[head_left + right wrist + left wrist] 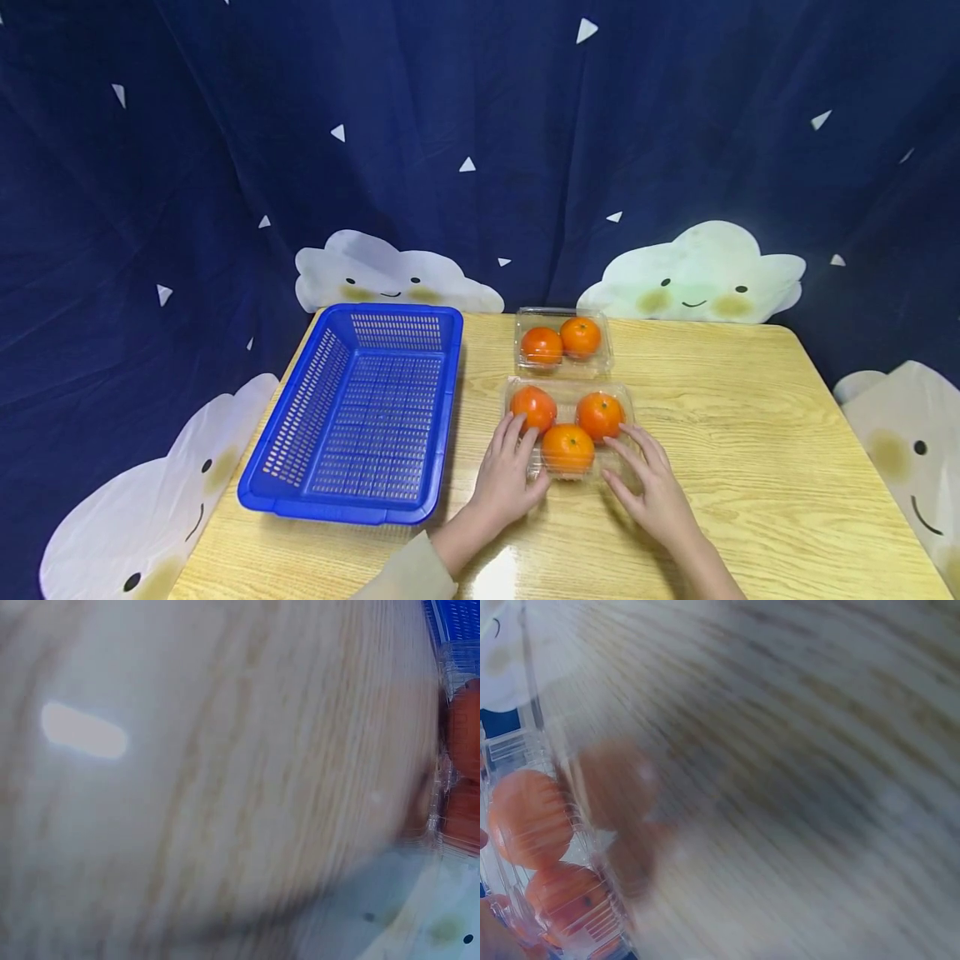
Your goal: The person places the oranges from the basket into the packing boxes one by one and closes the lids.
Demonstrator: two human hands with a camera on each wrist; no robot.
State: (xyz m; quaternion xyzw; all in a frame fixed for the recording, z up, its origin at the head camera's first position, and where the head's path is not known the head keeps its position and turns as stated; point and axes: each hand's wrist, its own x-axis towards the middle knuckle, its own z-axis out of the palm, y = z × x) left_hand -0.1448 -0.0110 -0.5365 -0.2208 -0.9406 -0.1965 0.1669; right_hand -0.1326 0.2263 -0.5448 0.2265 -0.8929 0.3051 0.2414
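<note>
In the head view, a clear plastic box (566, 402) holds three round orange fruits: a redder one (533, 404) at the left, a tangerine (567, 449) in front and another tangerine (601, 414) at the right. My left hand (506, 482) is at the box's left front corner, fingers spread and fingertips overlapping the redder fruit. On the opposite side, my right hand (651, 487) has its fingers loosely extended, fingertips right at the box's edge. The left wrist view shows the clear box (517, 742) at its left edge; fruits (465, 727) appear at the right wrist view's right edge.
A blue plastic basket (447, 417) with a slotted bottom stands left of the box on the wooden table (750, 433). Behind the front box sits a second clear box (534, 317) with two orange fruits (581, 337). A dark blue curtain (480, 100) hangs behind the table.
</note>
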